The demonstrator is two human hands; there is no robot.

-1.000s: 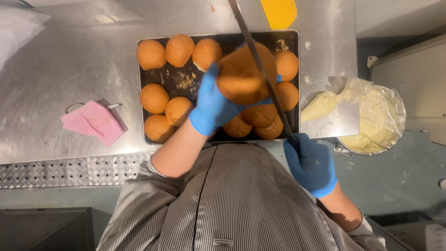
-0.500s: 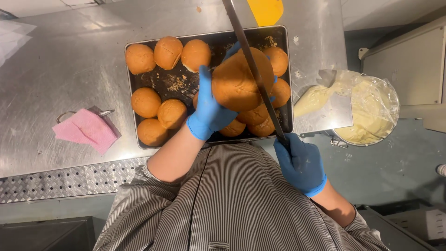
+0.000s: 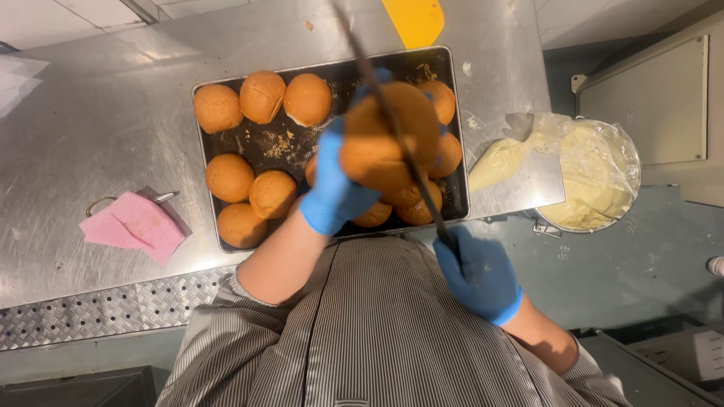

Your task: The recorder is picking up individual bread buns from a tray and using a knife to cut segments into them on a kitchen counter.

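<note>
Change: bun [image 3: 385,136] and knife [image 3: 392,128] barely shifted.
Left hand [image 3: 335,185]: closed around bun.
Right hand [image 3: 479,275]: gripping knife, over tray [image 3: 302,147].

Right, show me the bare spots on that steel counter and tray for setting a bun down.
Bare steel counter lies left of the tray, above the pink cloth. The tray's crumbed centre is free. Its right side is crowded with buns, by the left hand.

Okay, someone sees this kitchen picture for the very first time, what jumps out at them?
At centre, the left hand in a blue glove grips a round golden bun above a dark baking tray of similar buns, while the right hand, also gloved, holds a long knife laid across it. To the right, a bowl of pale creamy mass under plastic film overhangs the steel counter; a pink cloth lies left.
</note>
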